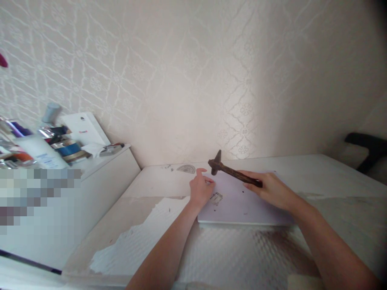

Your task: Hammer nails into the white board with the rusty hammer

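Observation:
In my right hand [270, 188] is a hammer [232, 171], gripped by its dark wooden handle. Its worn brown metal head hangs over the far left part of a pale lilac board [242, 209]. My left hand [202, 187] rests at the board's left edge, just left of and below the hammer head. The fingers there are bent and closed together; anything between them is too small to name. A small dark drawing [216, 198] and a few dark specks mark the board, which lies flat on the table.
A protractor [186, 168] lies behind my left hand. White textured paper [142, 231] spreads over the table, left of the board. To the left, a white cabinet [105, 193] bears bottles, rolls of tape [68, 148] and a white box [86, 127]. A black chair part [367, 147] stands at the right.

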`<state>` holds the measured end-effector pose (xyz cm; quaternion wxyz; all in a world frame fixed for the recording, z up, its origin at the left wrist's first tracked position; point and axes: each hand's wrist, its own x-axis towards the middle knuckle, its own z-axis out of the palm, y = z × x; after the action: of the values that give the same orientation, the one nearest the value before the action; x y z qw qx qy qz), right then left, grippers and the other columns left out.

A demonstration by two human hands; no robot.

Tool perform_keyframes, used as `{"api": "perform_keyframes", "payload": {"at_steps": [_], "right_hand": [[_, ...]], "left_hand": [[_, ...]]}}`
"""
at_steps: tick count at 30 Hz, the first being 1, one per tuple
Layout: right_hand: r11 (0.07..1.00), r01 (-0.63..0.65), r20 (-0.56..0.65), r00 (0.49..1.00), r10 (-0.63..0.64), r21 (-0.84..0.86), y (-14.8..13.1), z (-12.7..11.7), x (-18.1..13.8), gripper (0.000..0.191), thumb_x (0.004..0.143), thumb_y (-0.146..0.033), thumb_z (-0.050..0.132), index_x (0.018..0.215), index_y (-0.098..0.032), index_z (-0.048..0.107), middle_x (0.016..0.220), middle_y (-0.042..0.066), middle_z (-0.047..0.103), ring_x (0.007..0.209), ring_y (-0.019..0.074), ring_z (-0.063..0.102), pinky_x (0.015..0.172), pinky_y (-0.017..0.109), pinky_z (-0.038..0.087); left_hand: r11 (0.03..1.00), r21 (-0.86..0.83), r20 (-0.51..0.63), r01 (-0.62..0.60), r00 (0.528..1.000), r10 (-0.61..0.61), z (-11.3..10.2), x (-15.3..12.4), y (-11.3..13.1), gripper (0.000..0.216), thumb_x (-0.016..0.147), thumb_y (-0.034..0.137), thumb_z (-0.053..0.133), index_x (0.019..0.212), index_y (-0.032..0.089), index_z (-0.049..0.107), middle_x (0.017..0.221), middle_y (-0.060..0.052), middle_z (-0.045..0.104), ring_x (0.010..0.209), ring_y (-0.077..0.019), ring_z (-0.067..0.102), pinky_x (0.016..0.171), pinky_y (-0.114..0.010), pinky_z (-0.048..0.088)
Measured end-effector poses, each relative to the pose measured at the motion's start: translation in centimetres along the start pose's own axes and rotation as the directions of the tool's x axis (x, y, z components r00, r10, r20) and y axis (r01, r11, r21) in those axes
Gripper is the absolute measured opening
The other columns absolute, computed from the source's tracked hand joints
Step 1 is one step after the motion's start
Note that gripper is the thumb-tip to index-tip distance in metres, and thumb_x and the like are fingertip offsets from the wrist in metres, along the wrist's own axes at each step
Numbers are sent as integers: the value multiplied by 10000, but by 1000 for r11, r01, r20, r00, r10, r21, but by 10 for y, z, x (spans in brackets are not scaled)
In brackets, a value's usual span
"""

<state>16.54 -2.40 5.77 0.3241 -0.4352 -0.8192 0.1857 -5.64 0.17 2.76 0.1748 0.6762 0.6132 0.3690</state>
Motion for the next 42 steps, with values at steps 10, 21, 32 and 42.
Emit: {"api": "perform_keyframes", "payload": {"at_steps": [10, 21, 32, 42], "right_hand": [[1000, 10, 49, 999, -10, -7, 0, 1, 1, 491, 782, -187, 480, 1261, -293, 465, 1200, -29, 554, 1070, 229, 527, 925, 357, 400], [1000, 8, 102, 995, -8, 1, 2, 1, 0, 504, 769, -180, 491, 1256, -306, 467, 1183, -36, 566, 1038, 234, 548, 904, 362, 415], [999, -18, 122, 992, 12, 45, -1, -1, 0, 482, 778, -200, 486, 1250, -296, 478, 1188, -32, 565, 1048, 244, 539, 913, 382, 409], [999, -6, 20, 1000, 5, 48, -2, -3, 0, 456, 786, -218, 487, 1237, -281, 497, 1203, -28, 551, 1078, 239, 520, 932, 379, 397]], "left_hand": [[1000, 2, 8, 5, 1000, -6, -1, -1, 2, 455, 673, 170, 577, 1070, 207, 357, 797, 4, 681, 825, -176, 601, 798, -304, 379], [1000, -5, 0, -4, 1000, 4, 1, 1, 0, 469, 664, 175, 595, 1070, 212, 364, 796, 4, 679, 836, -178, 604, 803, -306, 383], [1000, 13, 5, 13, 1000, -13, -2, 0, 4, 457, 667, 173, 585, 1067, 202, 367, 792, 3, 680, 860, -191, 600, 818, -323, 380], [1000, -17, -2, 1, 1000, -1, 1, 0, -1, 465, 674, 175, 588, 1082, 206, 367, 790, 3, 679, 866, -184, 601, 836, -321, 373]]}}
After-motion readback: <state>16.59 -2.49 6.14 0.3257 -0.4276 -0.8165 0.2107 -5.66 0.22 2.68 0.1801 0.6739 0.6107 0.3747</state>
